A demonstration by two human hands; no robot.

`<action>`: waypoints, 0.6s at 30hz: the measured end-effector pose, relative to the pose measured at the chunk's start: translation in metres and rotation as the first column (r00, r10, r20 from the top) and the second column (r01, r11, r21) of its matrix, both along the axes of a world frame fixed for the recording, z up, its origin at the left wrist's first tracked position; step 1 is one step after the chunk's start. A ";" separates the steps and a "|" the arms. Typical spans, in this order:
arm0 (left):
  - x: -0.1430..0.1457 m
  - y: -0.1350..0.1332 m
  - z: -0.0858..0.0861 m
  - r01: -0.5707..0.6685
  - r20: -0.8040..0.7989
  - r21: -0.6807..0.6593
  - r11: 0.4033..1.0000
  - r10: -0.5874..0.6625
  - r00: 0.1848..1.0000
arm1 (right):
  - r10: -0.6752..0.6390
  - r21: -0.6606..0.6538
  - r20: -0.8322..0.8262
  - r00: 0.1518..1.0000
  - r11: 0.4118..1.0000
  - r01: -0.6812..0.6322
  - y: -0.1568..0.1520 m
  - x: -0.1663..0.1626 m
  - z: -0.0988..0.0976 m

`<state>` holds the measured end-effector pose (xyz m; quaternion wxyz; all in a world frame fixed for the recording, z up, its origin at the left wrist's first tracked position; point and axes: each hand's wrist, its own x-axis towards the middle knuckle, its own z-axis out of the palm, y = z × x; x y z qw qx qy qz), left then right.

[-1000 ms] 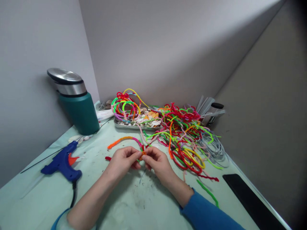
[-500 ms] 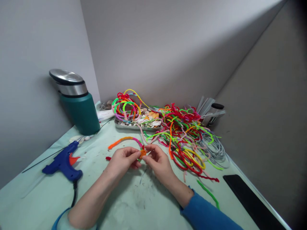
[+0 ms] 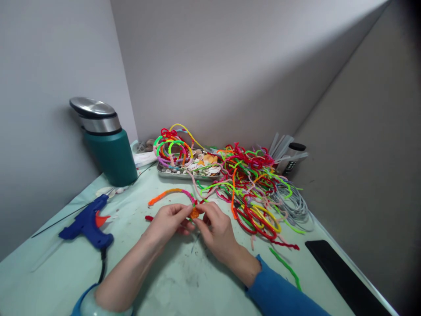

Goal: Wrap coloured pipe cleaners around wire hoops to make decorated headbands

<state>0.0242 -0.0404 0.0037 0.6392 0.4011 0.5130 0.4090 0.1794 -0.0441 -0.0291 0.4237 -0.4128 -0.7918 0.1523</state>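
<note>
My left hand [image 3: 169, 221] and my right hand [image 3: 215, 224] meet over the table, both with thumb and forefinger closed on a small orange piece [image 3: 194, 213]. It looks like a coil of pipe cleaner, though its make is too small to be sure of. Bits of red and green show at its edges. From the fingers a multicoloured pipe cleaner [image 3: 173, 190] curves away to the left, orange at its far end and magenta near my hands. A red pipe cleaner end [image 3: 149, 218] sticks out beside my left wrist.
A blue glue gun [image 3: 88, 224] lies at left, below a green bottle [image 3: 112, 153]. Behind my hands stands a metal tray [image 3: 184, 175] of shells. Tangled pipe cleaners [image 3: 253, 175] spread to the right, near grey wire [image 3: 299, 206] and a black strip [image 3: 338, 272].
My right hand has shifted slightly left, its fingertips now covering the orange piece's upper right side. The orange piece has turned a little between the fingers. My left hand has barely moved.
</note>
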 end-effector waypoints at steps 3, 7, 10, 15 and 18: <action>0.000 0.001 -0.001 -0.005 -0.024 0.015 1.000 0.005 1.000 | 0.004 0.006 0.012 1.000 1.000 -0.004 -0.001 -0.001 0.000; 0.000 0.003 -0.001 0.027 -0.120 0.040 0.999 -0.022 0.992 | 0.002 0.001 -0.005 1.000 1.000 -0.002 -0.001 -0.001 0.000; -0.007 0.001 0.008 0.019 -0.397 0.189 0.982 0.059 0.916 | -0.013 -0.023 -0.065 0.998 1.000 0.011 0.001 0.000 -0.003; -0.045 -0.022 0.031 0.083 -0.925 0.354 0.931 0.337 0.175 | -0.051 -0.142 -0.287 0.956 0.990 0.010 0.004 -0.002 -0.003; -0.072 -0.041 0.031 -0.061 -0.953 0.297 0.953 0.292 -0.082 | -0.083 -0.441 -0.591 0.802 0.866 -0.236 0.003 -0.006 0.005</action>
